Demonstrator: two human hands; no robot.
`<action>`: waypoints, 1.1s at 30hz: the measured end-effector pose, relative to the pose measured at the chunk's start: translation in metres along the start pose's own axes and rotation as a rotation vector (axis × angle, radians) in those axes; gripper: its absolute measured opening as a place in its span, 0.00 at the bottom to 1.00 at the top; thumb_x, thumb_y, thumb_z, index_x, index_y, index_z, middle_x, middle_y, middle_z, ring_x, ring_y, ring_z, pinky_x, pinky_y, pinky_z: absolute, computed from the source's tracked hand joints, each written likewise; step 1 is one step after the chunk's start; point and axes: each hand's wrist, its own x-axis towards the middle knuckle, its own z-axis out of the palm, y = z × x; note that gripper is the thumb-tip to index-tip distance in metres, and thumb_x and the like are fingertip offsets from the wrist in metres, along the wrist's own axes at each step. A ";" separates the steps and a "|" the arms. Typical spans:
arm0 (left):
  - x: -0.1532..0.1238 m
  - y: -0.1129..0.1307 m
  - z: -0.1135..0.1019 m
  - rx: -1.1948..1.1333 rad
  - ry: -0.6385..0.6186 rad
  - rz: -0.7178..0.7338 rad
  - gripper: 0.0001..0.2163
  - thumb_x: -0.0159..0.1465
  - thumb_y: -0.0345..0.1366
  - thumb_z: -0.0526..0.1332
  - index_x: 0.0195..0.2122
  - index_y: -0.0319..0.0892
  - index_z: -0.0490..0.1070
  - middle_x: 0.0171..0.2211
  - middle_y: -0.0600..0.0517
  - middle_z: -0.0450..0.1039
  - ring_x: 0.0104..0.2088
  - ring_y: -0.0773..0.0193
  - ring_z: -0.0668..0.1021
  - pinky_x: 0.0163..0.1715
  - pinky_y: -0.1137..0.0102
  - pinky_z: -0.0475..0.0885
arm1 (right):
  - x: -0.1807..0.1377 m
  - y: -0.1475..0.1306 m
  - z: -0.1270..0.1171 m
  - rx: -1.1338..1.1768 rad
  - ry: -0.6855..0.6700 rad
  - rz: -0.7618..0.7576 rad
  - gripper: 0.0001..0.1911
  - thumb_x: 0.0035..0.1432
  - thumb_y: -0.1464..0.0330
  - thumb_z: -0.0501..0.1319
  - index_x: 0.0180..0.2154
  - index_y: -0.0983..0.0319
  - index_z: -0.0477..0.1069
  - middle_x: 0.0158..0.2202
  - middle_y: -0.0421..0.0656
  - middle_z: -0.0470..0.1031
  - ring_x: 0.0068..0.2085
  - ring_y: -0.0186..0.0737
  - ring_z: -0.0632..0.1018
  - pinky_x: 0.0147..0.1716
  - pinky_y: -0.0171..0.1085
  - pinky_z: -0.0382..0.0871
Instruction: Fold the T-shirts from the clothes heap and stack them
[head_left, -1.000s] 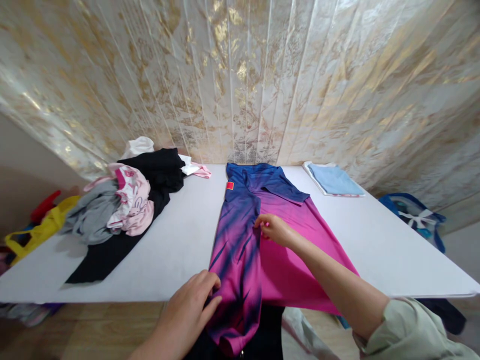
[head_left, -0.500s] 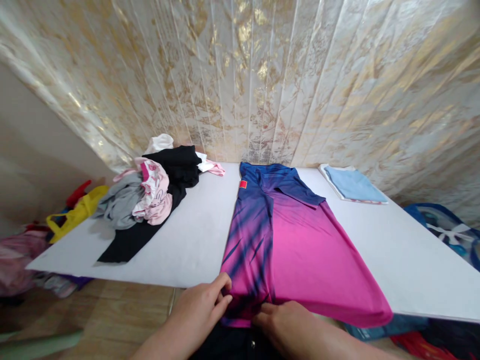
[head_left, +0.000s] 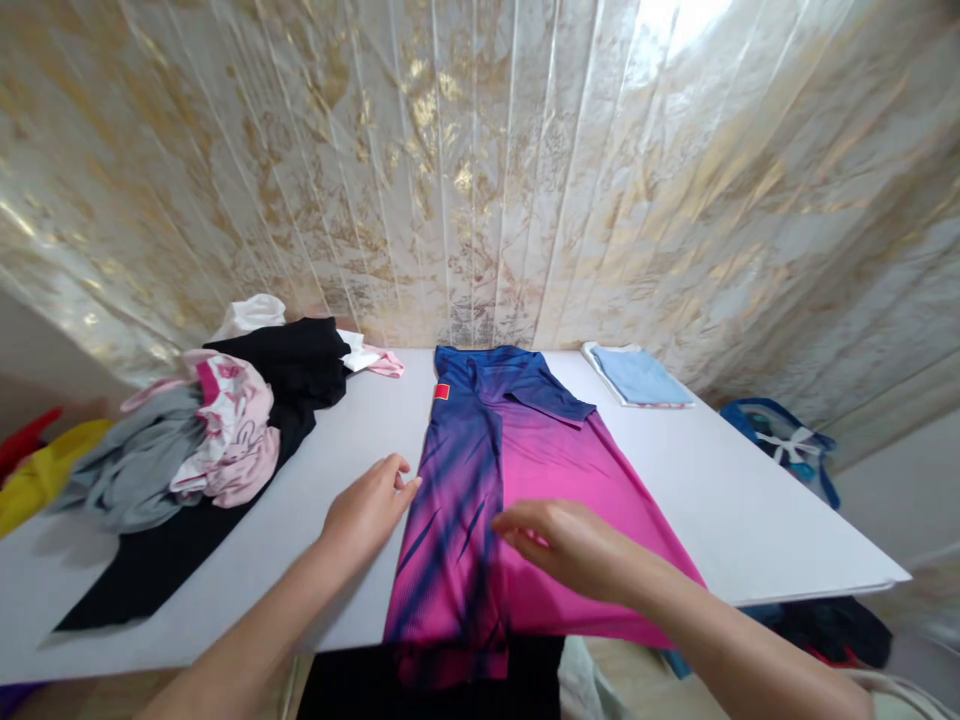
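Observation:
A blue-to-pink sports shirt (head_left: 465, 480) lies lengthwise on the white table (head_left: 352, 430). Its left side is folded inward over the plain pink part, and a short blue sleeve points right near the top. A small red patch (head_left: 442, 392) shows on the upper left. The hem hangs over the table's front edge. Beside the shirt's left edge is my left hand (head_left: 371, 505), fingers bent and thumb apart, with no cloth visible in it. Over the middle, at the folded edge, hovers my right hand (head_left: 562, 545); its fingers are loosely curled, nothing seen between them.
A heap of loose clothes lies on the left, with a grey garment (head_left: 142, 460), a pink one (head_left: 244, 450) and a black one (head_left: 289, 360). Folded light-blue cloth (head_left: 645, 378) rests at the back right. A blue-rimmed bag (head_left: 787, 445) stands past the right edge.
Both hands have left the hem and moved up along the shirt to about its middle. The view has shifted right; the shirt keeps its folded shape.

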 end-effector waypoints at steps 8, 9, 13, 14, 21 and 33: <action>0.140 0.026 0.024 0.012 0.088 -0.217 0.21 0.66 0.48 0.52 0.51 0.36 0.64 0.46 0.39 0.76 0.47 0.52 0.78 0.38 0.67 0.69 | 0.113 0.056 0.028 -0.298 0.338 0.135 0.27 0.64 0.58 0.55 0.61 0.62 0.61 0.64 0.52 0.60 0.64 0.51 0.61 0.61 0.51 0.54; 0.151 0.029 0.025 0.018 0.102 -0.239 0.22 0.66 0.49 0.51 0.51 0.35 0.64 0.47 0.37 0.76 0.48 0.50 0.78 0.39 0.65 0.69 | 0.122 0.060 0.035 -0.314 0.325 0.153 0.29 0.64 0.56 0.54 0.63 0.61 0.60 0.65 0.51 0.58 0.65 0.53 0.58 0.62 0.53 0.52; 0.183 0.034 0.031 0.054 0.137 -0.279 0.20 0.66 0.49 0.49 0.47 0.38 0.68 0.46 0.37 0.76 0.47 0.47 0.78 0.40 0.61 0.69 | 0.136 0.071 0.055 -0.307 0.286 0.176 0.33 0.65 0.50 0.49 0.66 0.57 0.54 0.67 0.49 0.54 0.67 0.53 0.55 0.63 0.55 0.48; 0.189 0.033 0.032 0.066 0.142 -0.268 0.18 0.66 0.48 0.49 0.45 0.39 0.69 0.45 0.38 0.77 0.47 0.47 0.78 0.42 0.60 0.69 | 0.137 0.071 0.057 -0.301 0.289 0.175 0.34 0.65 0.49 0.48 0.66 0.57 0.53 0.68 0.49 0.53 0.67 0.53 0.54 0.63 0.55 0.47; 0.198 0.020 0.035 0.138 0.183 -0.200 0.14 0.67 0.43 0.49 0.41 0.43 0.70 0.41 0.42 0.78 0.44 0.51 0.78 0.44 0.59 0.68 | 0.137 0.076 0.049 -0.255 0.289 0.159 0.32 0.65 0.49 0.48 0.65 0.56 0.54 0.68 0.47 0.54 0.67 0.50 0.54 0.63 0.53 0.47; 0.234 0.009 0.043 0.066 0.193 0.132 0.18 0.67 0.32 0.49 0.57 0.48 0.67 0.63 0.53 0.64 0.62 0.62 0.65 0.61 0.66 0.56 | 0.139 0.085 0.053 -0.263 0.340 0.233 0.31 0.66 0.53 0.49 0.66 0.57 0.53 0.68 0.44 0.53 0.68 0.48 0.52 0.64 0.52 0.45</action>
